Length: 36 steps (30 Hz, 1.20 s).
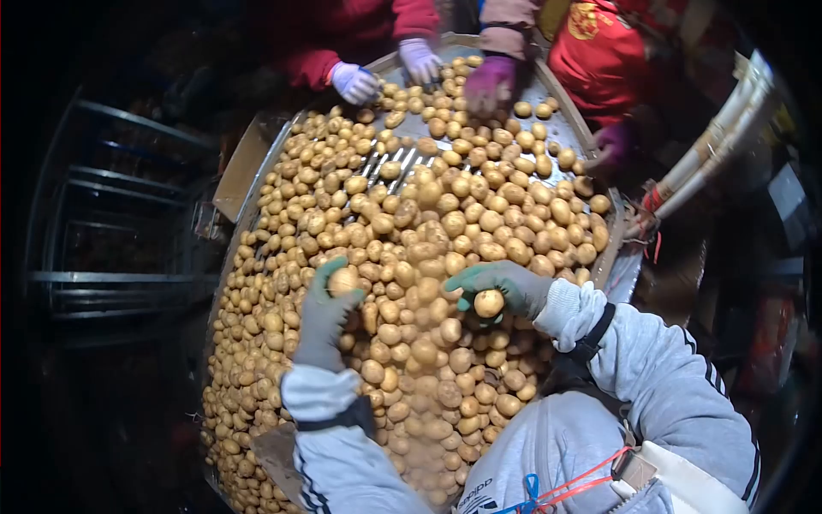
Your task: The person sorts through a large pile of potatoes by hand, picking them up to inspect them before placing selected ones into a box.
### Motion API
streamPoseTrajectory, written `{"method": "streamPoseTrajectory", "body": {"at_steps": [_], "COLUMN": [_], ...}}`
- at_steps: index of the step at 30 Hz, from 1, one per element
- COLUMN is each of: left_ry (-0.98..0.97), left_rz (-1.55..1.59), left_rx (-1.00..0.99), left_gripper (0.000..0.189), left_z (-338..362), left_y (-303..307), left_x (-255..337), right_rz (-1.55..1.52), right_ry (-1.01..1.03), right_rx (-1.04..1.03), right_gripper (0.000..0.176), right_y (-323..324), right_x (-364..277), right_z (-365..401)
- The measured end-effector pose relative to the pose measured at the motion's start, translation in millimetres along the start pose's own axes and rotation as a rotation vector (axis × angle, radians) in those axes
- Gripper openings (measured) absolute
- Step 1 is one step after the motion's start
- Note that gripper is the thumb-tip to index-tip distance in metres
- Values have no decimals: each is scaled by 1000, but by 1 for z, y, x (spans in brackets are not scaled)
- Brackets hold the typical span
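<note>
Gloved in grey and green, my left hand [324, 315] is closed round a potato [342, 283], with thumb and fingers on either side of it. My right hand [507, 287], in a matching glove, has a second potato [489, 302] held between its thumb and fingers, the forefinger reaching out to the left. Both hands are over a thick heap of loose yellow-brown potatoes [282, 343] that spreads across a large sorting table. Under my right palm the fingers are partly hidden.
Metal bars [401, 164] show through the potatoes farther back. Across the table, one person's lilac-gloved hands [354, 83] and another's purple-gloved hand [491, 86] touch potatoes. A raised rim [565, 92] edges the table. Pale poles [719, 137] stand at right, metal racks [120, 278] at left.
</note>
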<state>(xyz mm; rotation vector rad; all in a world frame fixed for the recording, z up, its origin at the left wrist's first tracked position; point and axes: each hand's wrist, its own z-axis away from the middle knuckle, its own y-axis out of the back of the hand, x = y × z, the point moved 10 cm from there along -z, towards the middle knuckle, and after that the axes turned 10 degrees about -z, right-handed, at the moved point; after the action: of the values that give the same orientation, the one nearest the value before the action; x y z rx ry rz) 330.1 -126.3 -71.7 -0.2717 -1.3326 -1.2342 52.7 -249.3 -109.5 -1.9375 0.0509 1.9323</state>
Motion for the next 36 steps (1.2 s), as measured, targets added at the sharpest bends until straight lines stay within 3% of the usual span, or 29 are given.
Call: {"method": "streamPoseTrajectory", "body": {"at_steps": [3, 5, 6, 7, 9, 11, 13, 15, 16, 18, 21, 23, 24, 26, 27, 28, 29, 31, 33, 36], "left_ry": [-49, -209, -377, -555, -339, -148, -269, -277, -337, -314, -122, -146, -104, -367, -492, -640, -670, -663, -623, -443], "left_rz": [86, 44, -271, -578, -367, -139, -180, -174, -267, -185, -7, -3, 42, -125, -198, -332, -392, -469, -303, -109], "left_rx": [-164, -231, -200, -166, -357, -503, -573, -632, -663, -683, -773, -761, -764, -706, -680, -701, -778, -911, -954, -943], "left_gripper": [71, 74, 75, 76, 75, 75, 76, 77, 75, 74, 73, 76, 73, 69, 67, 74, 73, 72, 73, 73], "left_z": [76, 107, 124, 146, 165, 187, 195, 212, 218, 225, 239, 241, 246, 245, 251, 264, 274, 290, 297, 290], "left_y": [-97, -157, -176, -196, -229, -257, -296, -328, -340, -355, -378, -390, -397, -419, -430, -445, -463, -490, -492, -476], "left_x": [68, 74, 97, 123, 123, 113, 84, 86, 100, 112, 131, 133, 144, 157, 163, 179, 176, 167, 171, 176], "right_rz": [-637, -563, -529, -809, -470, -473, -528, -483, -348, 116, -156, 22, 112, 296, 89, -33, -95, -605, -692, -447], "right_ry": [-467, -315, -237, -462, -297, -361, -651, -683, -585, 27, 51, -323, -278, -194, -197, -224, -168, -14, -171, -175], "right_rx": [74, -12, -48, -11, 113, 193, 298, 342, 344, 428, 833, 1089, 1092, 1095, 1049, 974, 906, 852, 911, 1338], "right_gripper": [46, 37, 36, 35, 39, 42, 46, 50, 47, 39, 55, 71, 76, 87, 91, 89, 70, 55, 40, 30], "right_y": [-20, -26, -28, -34, -6, 1, -2, 7, 18, 61, 152, 171, 173, 170, 144, 118, 95, 76, 89, 131], "right_x": [18, 18, 18, 26, 28, 38, 37, 47, 34, 54, 40, -31, -35, -34, -25, -8, 8, 20, 21, 5], "right_z": [38, 54, 63, 85, 121, 159, 209, 244, 253, 278, 361, 410, 416, 428, 419, 409, 397, 394, 441, 546]}}
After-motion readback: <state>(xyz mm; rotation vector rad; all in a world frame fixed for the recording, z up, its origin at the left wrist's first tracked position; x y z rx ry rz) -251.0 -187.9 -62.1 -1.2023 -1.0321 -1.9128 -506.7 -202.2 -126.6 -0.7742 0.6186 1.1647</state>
